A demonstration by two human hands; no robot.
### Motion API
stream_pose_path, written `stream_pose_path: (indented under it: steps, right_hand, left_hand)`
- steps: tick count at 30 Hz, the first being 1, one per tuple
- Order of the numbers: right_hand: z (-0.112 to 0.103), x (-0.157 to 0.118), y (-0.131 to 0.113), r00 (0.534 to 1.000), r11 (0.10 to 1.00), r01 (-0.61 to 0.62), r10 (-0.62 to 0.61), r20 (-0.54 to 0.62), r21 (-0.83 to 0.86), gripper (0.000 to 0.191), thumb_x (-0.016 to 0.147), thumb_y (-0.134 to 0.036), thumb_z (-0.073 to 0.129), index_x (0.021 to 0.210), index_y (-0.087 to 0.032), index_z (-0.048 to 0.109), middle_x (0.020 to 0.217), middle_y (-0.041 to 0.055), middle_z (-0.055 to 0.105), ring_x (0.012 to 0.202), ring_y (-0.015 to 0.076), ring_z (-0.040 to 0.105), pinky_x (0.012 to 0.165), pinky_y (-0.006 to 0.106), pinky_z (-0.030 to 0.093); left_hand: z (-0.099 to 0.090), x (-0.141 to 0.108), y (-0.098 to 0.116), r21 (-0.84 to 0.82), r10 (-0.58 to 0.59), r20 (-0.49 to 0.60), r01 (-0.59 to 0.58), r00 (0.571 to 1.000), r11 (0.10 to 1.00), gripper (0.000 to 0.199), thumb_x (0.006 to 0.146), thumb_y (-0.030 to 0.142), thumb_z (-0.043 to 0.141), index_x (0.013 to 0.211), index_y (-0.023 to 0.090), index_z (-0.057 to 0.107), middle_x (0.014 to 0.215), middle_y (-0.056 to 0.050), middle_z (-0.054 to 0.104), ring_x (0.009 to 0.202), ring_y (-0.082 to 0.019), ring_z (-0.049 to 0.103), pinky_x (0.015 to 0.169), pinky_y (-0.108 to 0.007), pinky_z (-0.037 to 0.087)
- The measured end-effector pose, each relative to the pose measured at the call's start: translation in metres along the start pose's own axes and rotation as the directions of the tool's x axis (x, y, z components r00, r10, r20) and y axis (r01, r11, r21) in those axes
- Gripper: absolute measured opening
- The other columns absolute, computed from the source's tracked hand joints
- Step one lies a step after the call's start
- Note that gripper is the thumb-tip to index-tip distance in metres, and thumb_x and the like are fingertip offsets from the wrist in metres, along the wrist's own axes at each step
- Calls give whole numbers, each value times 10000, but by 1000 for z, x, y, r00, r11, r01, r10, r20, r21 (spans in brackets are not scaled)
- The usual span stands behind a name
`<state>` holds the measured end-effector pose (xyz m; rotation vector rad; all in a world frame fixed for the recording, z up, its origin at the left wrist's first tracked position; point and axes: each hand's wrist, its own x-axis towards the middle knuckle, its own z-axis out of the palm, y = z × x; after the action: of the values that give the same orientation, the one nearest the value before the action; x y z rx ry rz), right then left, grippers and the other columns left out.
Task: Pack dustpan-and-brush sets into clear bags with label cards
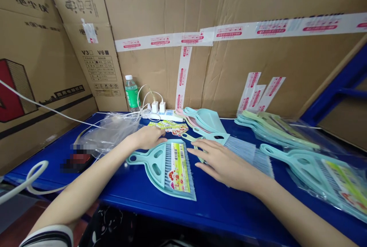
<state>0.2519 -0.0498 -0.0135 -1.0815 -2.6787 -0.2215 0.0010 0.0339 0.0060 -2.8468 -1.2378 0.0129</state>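
Observation:
In front of me a mint-green dustpan point(156, 195) lies flat, with a mint hand brush point(160, 157) on it. A printed label card point(180, 166) rests on the bristles. My left hand point(150, 137) is just above the dustpan's far edge, its fingers curled; their tips, and anything in them, are hidden. Over to the right, my right hand point(219, 159) has its fingers spread, close to a yellow-green handle point(187, 137) and a loose mint brush point(243, 149). Beyond the left hand lie several label cards point(172, 127).
Clear plastic bags point(110, 130) lie at the left beside a dark object. Behind stand a bottle point(132, 92) and a power strip point(169, 116) with chargers. Stacked dustpans point(208, 117) are at the back; bagged sets point(315, 174) lie right. Cardboard point(223, 59) walls the blue table point(218, 216).

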Motion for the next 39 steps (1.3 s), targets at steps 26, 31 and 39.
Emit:
stream_pose_path:
  steps: [26,31,39]
  right_hand:
    - [10,-6,-3,944,725,-331,268,195,604,747,950,-568,387,1556,-251,88,1589,170,142,1388,333,329,1048,561,384]
    - [17,2,-9,928,236,-367,163,335,900,752,963,-423,441,1553,-241,13,1582,173,231,1380,248,372,1047,442,419]
    - [31,15,-20,908,-174,-367,144,393,914,558,964,-237,418,1503,-300,289,1369,100,570,1183,202,597,947,412,513]
  left_hand:
    - [20,17,-13,-544,267,-68,-260,961,798,197,954,230,351,915,183,539,935,-35,631,866,-150,562,800,-281,464]
    - [14,15,-15,-542,268,-78,-266,960,797,214,964,247,344,977,184,548,1026,-51,633,953,-156,570,870,-291,456]
    - [11,13,-9,-510,278,-61,-270,959,817,202,958,238,351,924,178,540,931,-40,626,862,-145,574,803,-273,470]
